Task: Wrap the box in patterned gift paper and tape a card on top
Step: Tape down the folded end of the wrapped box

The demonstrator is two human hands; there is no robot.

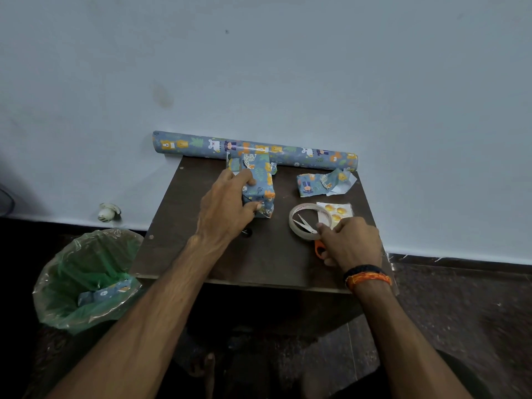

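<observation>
The box [263,188], covered in blue animal-print gift paper, lies on the dark brown table [267,263] near its middle back. My left hand [227,208] grips the box's near left end, thumb on the front face. My right hand [349,243] holds orange-handled scissors [312,236], whose blades lie open across a clear tape roll [308,223]. A white card [335,211] with yellow-orange fruit pictures lies under the tape roll's far right side.
A long roll of the same gift paper [256,149] lies along the table's back edge against the pale wall. A crumpled paper offcut [324,182] sits at the back right. A green-lined bin [89,280] with paper scraps stands on the floor at left.
</observation>
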